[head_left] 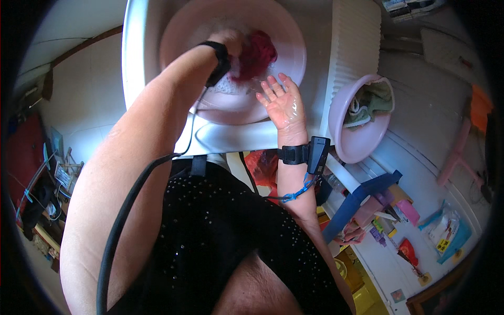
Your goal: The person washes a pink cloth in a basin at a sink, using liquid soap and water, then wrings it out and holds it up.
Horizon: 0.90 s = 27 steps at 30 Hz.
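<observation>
From where I stand, taking clock hours from the middle of the pink plastic basin (292, 52), the crimson cloth (258, 55) lies toward three o'clock in sudsy water. The left hand (230, 42) dips in near twelve, right beside the cloth; its fingers are hidden, so I cannot tell whether they grip it. The right hand (285, 107), wet and palm up at about five, has its fingers loosely extended and holds nothing. I'd judge this the hand-washing step; further rubbing would call for bringing that right hand inward over the basin's near wall. The white sink's front edge (236, 136) crosses at six, with the black cable (152, 165) trailing over it from the left wrist, easy to snag. Free room lies at three, between basin and ridged washboard (353, 44); beyond, toward four, a second pink basin (362, 147) holds a green towel (374, 105).
</observation>
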Available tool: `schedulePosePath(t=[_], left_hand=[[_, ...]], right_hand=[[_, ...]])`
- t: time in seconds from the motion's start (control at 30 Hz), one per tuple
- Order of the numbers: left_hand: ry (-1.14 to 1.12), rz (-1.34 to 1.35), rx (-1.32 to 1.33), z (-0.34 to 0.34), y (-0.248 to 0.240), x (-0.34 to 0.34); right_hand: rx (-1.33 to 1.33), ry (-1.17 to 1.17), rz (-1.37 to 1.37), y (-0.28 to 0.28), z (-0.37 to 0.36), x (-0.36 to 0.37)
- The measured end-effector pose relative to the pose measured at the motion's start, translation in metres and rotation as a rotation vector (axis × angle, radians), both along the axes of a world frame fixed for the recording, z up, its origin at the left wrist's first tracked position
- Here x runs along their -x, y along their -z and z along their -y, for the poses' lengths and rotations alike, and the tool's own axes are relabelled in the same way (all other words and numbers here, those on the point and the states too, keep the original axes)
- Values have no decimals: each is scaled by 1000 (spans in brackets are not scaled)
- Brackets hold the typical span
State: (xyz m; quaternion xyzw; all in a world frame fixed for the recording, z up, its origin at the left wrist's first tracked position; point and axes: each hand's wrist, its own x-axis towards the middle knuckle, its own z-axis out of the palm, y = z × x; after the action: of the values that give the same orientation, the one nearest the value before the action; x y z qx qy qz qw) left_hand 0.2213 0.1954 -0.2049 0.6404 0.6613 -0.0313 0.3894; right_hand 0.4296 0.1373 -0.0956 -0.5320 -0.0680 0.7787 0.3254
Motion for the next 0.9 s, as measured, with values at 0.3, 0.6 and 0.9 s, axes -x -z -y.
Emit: schedulePosePath(t=[0.3,0.6,0.9], left_hand=[[-482,1028,260,42,-74,-42],[-473,857,-211,94,-170,-82],[-393,574,-673,57,-157,-71]], right_hand=[[214,-109,-32,37,-24,25],[-384,-349,37,14,-24,12],[-31,-76,-100,-30,-14,57]])
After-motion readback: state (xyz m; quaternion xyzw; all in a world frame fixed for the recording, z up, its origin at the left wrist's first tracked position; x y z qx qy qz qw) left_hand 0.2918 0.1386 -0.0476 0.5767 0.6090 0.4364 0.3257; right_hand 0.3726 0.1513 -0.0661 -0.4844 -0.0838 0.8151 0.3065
